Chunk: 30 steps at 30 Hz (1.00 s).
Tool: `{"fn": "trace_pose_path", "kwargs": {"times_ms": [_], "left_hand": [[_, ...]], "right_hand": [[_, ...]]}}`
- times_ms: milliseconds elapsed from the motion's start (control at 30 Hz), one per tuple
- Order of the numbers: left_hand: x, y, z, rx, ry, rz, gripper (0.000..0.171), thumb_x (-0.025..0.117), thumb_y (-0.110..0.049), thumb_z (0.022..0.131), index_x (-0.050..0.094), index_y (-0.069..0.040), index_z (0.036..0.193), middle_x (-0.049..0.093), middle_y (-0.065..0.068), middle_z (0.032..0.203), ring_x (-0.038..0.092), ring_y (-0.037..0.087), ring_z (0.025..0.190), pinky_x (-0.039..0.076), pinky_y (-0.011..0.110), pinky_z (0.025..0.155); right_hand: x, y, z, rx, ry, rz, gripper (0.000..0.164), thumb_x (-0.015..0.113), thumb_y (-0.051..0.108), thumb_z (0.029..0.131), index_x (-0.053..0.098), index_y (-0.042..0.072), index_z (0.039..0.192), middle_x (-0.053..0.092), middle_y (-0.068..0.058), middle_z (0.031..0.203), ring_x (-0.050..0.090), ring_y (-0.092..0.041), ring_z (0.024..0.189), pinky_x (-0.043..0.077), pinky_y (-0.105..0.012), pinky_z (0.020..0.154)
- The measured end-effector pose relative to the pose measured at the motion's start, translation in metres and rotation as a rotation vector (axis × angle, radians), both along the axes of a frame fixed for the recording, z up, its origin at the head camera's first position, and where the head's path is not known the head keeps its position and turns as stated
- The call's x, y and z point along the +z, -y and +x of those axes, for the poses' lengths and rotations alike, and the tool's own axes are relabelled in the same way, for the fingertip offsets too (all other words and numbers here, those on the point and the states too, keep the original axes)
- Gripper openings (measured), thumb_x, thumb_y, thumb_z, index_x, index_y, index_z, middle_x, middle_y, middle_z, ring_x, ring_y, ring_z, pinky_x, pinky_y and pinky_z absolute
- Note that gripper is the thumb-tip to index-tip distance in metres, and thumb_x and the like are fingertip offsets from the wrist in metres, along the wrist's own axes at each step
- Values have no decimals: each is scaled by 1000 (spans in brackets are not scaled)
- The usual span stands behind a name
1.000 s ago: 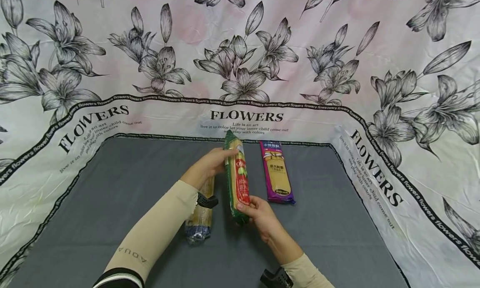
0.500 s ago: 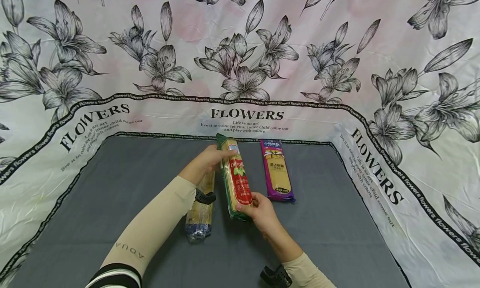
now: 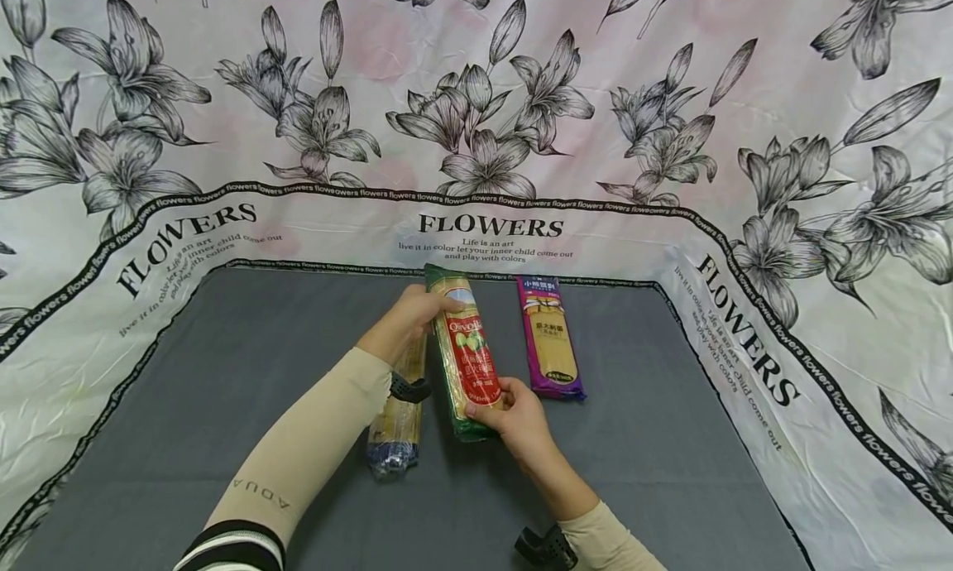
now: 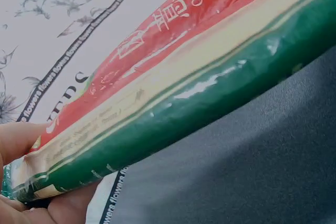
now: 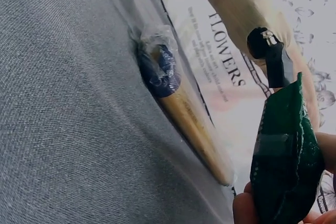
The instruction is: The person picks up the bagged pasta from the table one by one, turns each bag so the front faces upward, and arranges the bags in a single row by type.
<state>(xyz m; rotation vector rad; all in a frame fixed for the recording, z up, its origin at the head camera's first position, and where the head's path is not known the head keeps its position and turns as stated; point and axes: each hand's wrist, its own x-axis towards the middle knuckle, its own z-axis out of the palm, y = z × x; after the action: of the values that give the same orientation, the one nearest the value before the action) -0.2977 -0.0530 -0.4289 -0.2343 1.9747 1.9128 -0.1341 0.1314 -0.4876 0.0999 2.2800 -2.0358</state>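
Observation:
A green pack of spaghetti (image 3: 469, 352) with a red label is held tilted between both hands above the grey cloth. My left hand (image 3: 413, 319) grips its far end, thumb across the front. Around the near end, my right hand (image 3: 517, 418) pinches with thumb and fingers. In the left wrist view the green pack (image 4: 210, 87) runs diagonally from the left fingers. From the right wrist its sealed green end (image 5: 286, 150) shows. Beneath my left wrist lies a clear pack of pasta (image 3: 395, 430) with a blue end, partly hidden by the arm.
A purple and yellow pasta pack (image 3: 553, 339) lies on the grey cloth (image 3: 640, 472) right of the hands. The cloth has a white border printed with FLOWERS (image 3: 491, 227), and a floral sheet (image 3: 484, 99) rises behind.
The green spaghetti pack has turned so its red label faces up more fully, and its far end has shifted left along with my left hand. Both hands keep their hold.

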Motion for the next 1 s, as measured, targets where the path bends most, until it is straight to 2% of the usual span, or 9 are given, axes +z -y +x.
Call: {"fn": "trace_pose_path", "kwargs": {"times_ms": [200,333,400,467,567,667,767,900,1000], "left_hand": [[4,1,-2,20,19,29,61,76,-9,91,46,6,142,66,22,116,72,30,86,64,43,80],[9,2,-4,13,15,68,54,74,-5,91,50,7,138,67,23,118,72,29,87,62,44,87],[12,2,-5,3,17,90,51,73,-4,92,51,7,136,67,23,118,71,29,89,61,45,91],[15,2,-5,-10,21,100,49,73,-3,92,53,7,136,67,22,119,71,29,90,59,46,94],[18,2,-6,-27,30,110,48,72,-2,93,53,7,135,67,21,118,70,28,91,58,47,96],[18,2,-6,-36,39,124,45,70,-1,94,53,8,135,67,19,114,70,27,89,59,46,95],[15,1,-7,-45,40,140,41,69,0,95,55,9,132,68,16,107,70,25,85,61,44,91],[13,1,-7,-64,29,152,34,68,1,95,59,10,126,69,13,96,71,24,79,63,42,84],[12,0,-7,-87,21,158,33,67,1,95,59,10,126,69,11,92,71,22,76,63,42,82]], "right_hand": [[8,-3,1,8,2,-19,52,83,12,88,56,-6,129,68,-13,100,64,-14,82,56,-23,68],[12,-11,-2,83,8,29,48,76,19,95,57,-5,131,68,-15,103,62,-14,84,53,-23,69],[14,-17,-4,124,31,42,50,72,26,98,55,-4,135,67,-15,109,61,-15,86,52,-25,71],[15,-24,-7,165,72,31,55,69,33,100,53,-2,139,66,-14,115,62,-14,90,52,-27,74],[13,-35,-13,259,145,-58,62,63,37,103,46,-3,147,66,-10,123,64,-12,97,55,-29,81],[9,-43,-17,387,193,-190,58,56,32,107,42,-6,149,69,-5,121,68,-11,100,57,-28,85],[4,-47,-20,493,202,-294,47,53,22,108,47,-7,145,71,-2,115,69,-10,99,58,-27,85],[-1,-47,-21,558,194,-350,33,53,14,107,55,-1,137,73,-1,112,70,-11,97,59,-27,82],[-4,-45,-21,569,191,-344,34,54,10,106,53,-2,138,73,-2,112,71,-12,97,60,-28,81]]}}
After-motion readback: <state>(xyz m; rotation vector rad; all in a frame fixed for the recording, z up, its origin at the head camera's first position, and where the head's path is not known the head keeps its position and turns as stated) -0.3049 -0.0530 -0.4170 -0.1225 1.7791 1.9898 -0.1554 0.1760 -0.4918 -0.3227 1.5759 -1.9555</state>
